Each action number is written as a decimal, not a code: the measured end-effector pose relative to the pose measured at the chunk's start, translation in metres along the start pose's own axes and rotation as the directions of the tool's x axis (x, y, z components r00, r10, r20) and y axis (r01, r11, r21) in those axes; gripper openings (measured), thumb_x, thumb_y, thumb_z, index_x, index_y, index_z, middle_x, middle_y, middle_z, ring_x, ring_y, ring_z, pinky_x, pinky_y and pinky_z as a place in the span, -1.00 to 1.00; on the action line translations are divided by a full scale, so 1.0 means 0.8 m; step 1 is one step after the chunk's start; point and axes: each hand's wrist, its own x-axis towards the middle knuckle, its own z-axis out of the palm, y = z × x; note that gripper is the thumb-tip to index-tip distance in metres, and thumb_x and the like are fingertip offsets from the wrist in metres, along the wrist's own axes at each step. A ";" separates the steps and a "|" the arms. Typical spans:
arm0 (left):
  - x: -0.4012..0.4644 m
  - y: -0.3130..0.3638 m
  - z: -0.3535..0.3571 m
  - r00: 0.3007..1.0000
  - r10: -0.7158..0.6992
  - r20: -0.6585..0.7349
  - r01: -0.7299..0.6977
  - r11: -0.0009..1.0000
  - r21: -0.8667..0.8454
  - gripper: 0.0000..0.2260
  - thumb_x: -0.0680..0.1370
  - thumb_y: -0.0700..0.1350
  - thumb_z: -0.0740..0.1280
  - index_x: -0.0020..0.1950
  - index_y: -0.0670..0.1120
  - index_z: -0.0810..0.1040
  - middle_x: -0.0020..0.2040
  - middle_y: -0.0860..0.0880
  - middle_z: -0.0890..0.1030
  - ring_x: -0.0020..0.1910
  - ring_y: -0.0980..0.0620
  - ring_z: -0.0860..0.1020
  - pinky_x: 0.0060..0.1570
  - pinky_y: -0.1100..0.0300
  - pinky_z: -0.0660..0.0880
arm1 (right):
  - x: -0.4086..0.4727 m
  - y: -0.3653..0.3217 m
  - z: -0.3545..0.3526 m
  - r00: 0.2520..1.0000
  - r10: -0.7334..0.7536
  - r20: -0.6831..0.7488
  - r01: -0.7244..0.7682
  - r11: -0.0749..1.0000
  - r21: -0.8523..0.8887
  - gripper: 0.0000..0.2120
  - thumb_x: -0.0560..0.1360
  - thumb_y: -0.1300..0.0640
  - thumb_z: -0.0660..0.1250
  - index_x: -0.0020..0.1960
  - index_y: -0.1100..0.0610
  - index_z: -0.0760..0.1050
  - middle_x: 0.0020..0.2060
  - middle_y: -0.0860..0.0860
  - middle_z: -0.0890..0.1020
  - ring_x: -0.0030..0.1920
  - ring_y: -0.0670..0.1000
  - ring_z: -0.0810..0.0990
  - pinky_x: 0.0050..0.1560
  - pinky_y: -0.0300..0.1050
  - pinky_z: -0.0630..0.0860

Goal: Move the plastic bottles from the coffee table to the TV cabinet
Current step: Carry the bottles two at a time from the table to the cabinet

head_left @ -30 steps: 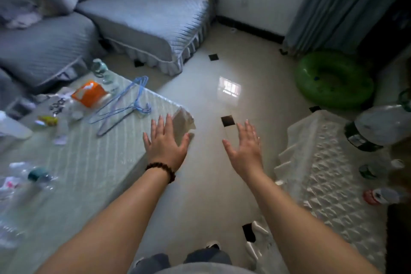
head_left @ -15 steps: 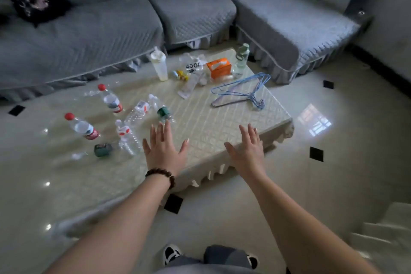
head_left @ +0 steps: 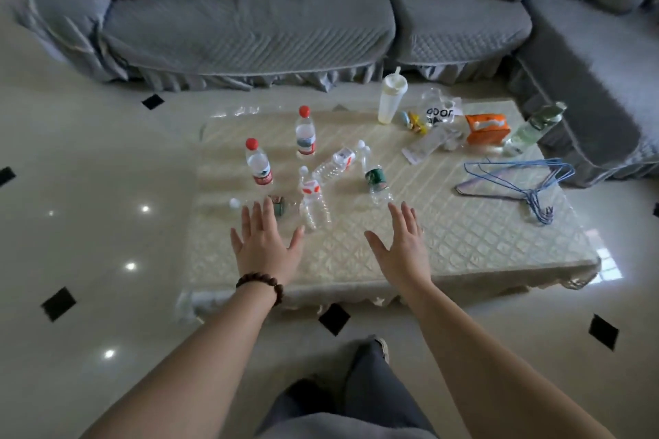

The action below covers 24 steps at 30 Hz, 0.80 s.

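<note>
Your left hand and right hand are hovering spread and empty over the table. You're reaching for pickup; the plastic bottles are clustering at eleven o'clock, so next you'll be gripping one.

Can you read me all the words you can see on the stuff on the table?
"GOOD": on the clear plastic bag at the far side of the coffee table. A second line under it is cut off, unreadable.
Labels of the red-capped bottles, green-label bottle and lying bottles: too blurred to read.
Orange tissue pack: print too small to read.
</note>
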 end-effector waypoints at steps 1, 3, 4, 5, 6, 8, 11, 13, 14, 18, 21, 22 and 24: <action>0.004 -0.009 0.000 1.000 -0.022 0.005 0.022 1.000 0.001 -0.30 0.55 0.24 0.15 0.57 -0.03 -0.02 0.58 -0.06 0.05 0.55 -0.06 -0.04 0.48 -0.15 -0.07 | 0.008 -0.006 0.006 1.000 -0.010 0.017 0.010 1.000 -0.012 -0.30 0.54 -0.23 0.17 0.56 -0.04 -0.01 0.57 -0.06 -0.04 0.55 -0.05 -0.15 0.54 0.06 -0.02; 0.015 -0.027 0.003 0.998 -0.067 0.011 0.067 0.998 -0.005 -0.30 0.55 0.25 0.13 0.57 -0.03 -0.04 0.58 -0.05 0.05 0.55 -0.06 -0.04 0.48 -0.14 -0.08 | 0.027 -0.017 0.020 0.998 -0.026 0.051 0.027 0.999 -0.019 -0.31 0.54 -0.22 0.18 0.56 -0.04 0.00 0.57 -0.06 -0.04 0.55 -0.05 -0.15 0.54 0.05 -0.02; 0.021 -0.034 0.005 0.996 -0.091 0.013 0.091 0.996 -0.009 -0.30 0.55 0.25 0.13 0.57 -0.03 -0.04 0.58 -0.05 0.05 0.55 -0.05 -0.04 0.48 -0.14 -0.08 | 0.037 -0.021 0.027 0.997 -0.032 0.070 0.034 0.999 -0.022 -0.31 0.54 -0.22 0.19 0.56 -0.04 0.00 0.57 -0.06 -0.03 0.55 -0.05 -0.15 0.54 0.05 -0.02; 0.028 -0.042 0.007 0.993 -0.114 0.017 0.114 0.993 -0.011 -0.30 0.55 0.25 0.13 0.57 -0.03 -0.04 0.58 -0.05 0.06 0.56 -0.05 -0.05 0.48 -0.14 -0.08 | 0.049 -0.025 0.035 0.995 -0.040 0.088 0.042 0.999 -0.027 -0.31 0.54 -0.23 0.19 0.56 -0.03 0.00 0.57 -0.06 -0.03 0.55 -0.05 -0.15 0.54 0.05 -0.02; 0.036 -0.048 0.009 0.990 -0.135 0.024 0.136 0.991 -0.011 -0.30 0.56 0.25 0.12 0.57 -0.03 -0.04 0.58 -0.05 0.05 0.56 -0.05 -0.05 0.48 -0.14 -0.08 | 0.062 -0.029 0.043 0.993 -0.049 0.105 0.053 0.998 -0.034 -0.30 0.54 -0.23 0.19 0.56 -0.03 0.01 0.57 -0.05 -0.03 0.55 -0.04 -0.15 0.54 0.05 -0.02; 0.054 -0.059 0.014 0.984 -0.171 0.044 0.171 0.985 0.002 -0.30 0.56 0.25 0.11 0.57 -0.04 -0.06 0.58 -0.05 0.02 0.56 -0.05 -0.07 0.49 -0.14 -0.10 | 0.092 -0.037 0.060 0.988 -0.069 0.138 0.076 0.996 -0.047 -0.30 0.54 -0.23 0.19 0.56 -0.01 0.02 0.57 -0.03 -0.01 0.56 -0.03 -0.13 0.54 0.06 0.00; 0.089 -0.070 0.027 0.974 -0.218 0.066 0.217 0.976 0.027 -0.29 0.56 0.25 0.12 0.57 -0.04 -0.06 0.58 -0.05 0.02 0.56 -0.05 -0.07 0.49 -0.13 -0.10 | 0.144 -0.048 0.086 0.980 -0.091 0.179 0.103 0.993 -0.058 -0.31 0.54 -0.20 0.21 0.55 0.00 0.03 0.57 -0.01 0.01 0.56 -0.02 -0.11 0.54 0.04 -0.01; 0.115 -0.072 0.041 0.965 -0.249 0.081 0.247 0.968 0.039 -0.29 0.56 0.25 0.12 0.57 -0.04 -0.05 0.58 -0.06 0.03 0.56 -0.05 -0.06 0.48 -0.12 -0.09 | 0.181 -0.050 0.103 0.973 -0.102 0.207 0.118 0.991 -0.064 -0.31 0.54 -0.19 0.22 0.55 0.01 0.04 0.57 -0.01 0.02 0.56 -0.02 -0.11 0.54 0.03 -0.01; 0.128 -0.072 0.051 0.960 -0.266 0.086 0.263 0.964 0.047 -0.29 0.55 0.24 0.13 0.57 -0.04 -0.04 0.58 -0.06 0.04 0.56 -0.06 -0.06 0.48 -0.12 -0.09 | 0.201 -0.049 0.113 0.969 -0.106 0.225 0.124 0.990 -0.066 -0.31 0.54 -0.19 0.22 0.55 0.01 0.04 0.57 -0.01 0.02 0.56 -0.02 -0.11 0.54 0.02 -0.02; 0.189 -0.070 0.106 0.924 -0.361 0.127 0.355 0.932 0.071 -0.28 0.55 0.24 0.13 0.57 -0.06 -0.05 0.57 -0.10 0.05 0.55 -0.09 -0.03 0.48 -0.13 -0.04 | 0.274 -0.038 0.155 0.951 -0.096 0.293 0.120 0.990 -0.067 -0.30 0.53 -0.20 0.22 0.55 0.02 0.05 0.57 0.00 0.03 0.56 -0.01 -0.10 0.53 0.00 -0.03; 0.234 -0.065 0.150 0.865 -0.477 0.154 0.480 0.877 0.021 -0.19 0.51 0.29 0.18 0.56 -0.11 -0.08 0.56 -0.15 0.07 0.54 -0.12 0.01 0.47 -0.12 0.02 | 0.319 -0.026 0.190 0.944 -0.077 0.321 0.111 0.990 -0.088 -0.30 0.53 -0.20 0.22 0.55 0.04 0.06 0.56 0.02 0.05 0.56 0.00 -0.07 0.53 -0.01 -0.03; 0.250 -0.064 0.164 0.836 -0.527 0.153 0.537 0.843 -0.023 -0.15 0.49 0.31 0.21 0.56 -0.14 -0.07 0.56 -0.17 0.08 0.54 -0.13 0.04 0.46 -0.10 0.04 | 0.332 -0.022 0.202 0.942 -0.073 0.329 0.110 0.989 -0.096 -0.30 0.53 -0.20 0.21 0.55 0.04 0.06 0.56 0.02 0.06 0.56 0.00 -0.06 0.53 0.00 -0.02; 0.280 -0.064 0.191 0.747 -0.645 0.162 0.664 0.738 -0.124 -0.07 0.44 0.34 0.27 0.56 -0.18 -0.07 0.55 -0.17 0.11 0.52 -0.13 0.10 0.45 -0.08 0.11 | 0.352 -0.013 0.224 0.937 -0.068 0.341 0.109 0.989 -0.100 -0.29 0.53 -0.21 0.22 0.55 0.04 0.07 0.56 0.02 0.08 0.56 0.01 -0.04 0.53 0.01 0.01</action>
